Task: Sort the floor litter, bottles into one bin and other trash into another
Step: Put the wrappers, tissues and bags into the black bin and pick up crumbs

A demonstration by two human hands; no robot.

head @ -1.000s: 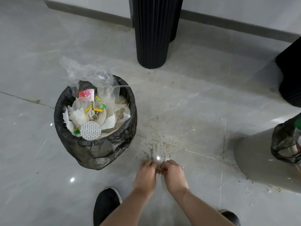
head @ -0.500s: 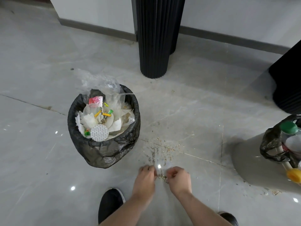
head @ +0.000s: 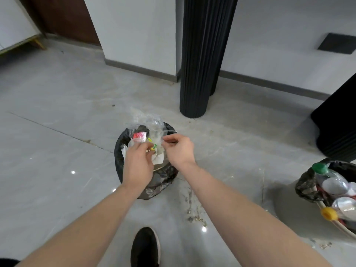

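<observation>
A small bin with a black liner [head: 119, 151] stands on the grey floor, filled with tissues, clear plastic and coloured wrappers. Both hands hover over its opening. My left hand [head: 137, 162] has its fingers curled and pinched together above the paper. My right hand [head: 179, 149] pinches thumb and forefinger together by the clear plastic at the far rim. Whatever sits between the fingertips is too small to make out. Fine crumbs [head: 192, 211] lie scattered on the floor just right of the bin. A second black-lined bin [head: 306, 187] at the right edge holds bottles with green and yellow caps.
A black ribbed pillar [head: 202, 64] rises just behind the trash bin, and another dark ribbed shape [head: 339, 128] stands at the far right. My black shoe [head: 145, 247] is planted below the bin. A wall with a grey skirting runs along the back.
Both hands rose from the crumb patch on the floor and moved up and left over the trash bin. The camera tilted upward, showing more wall and the bottle bin.
</observation>
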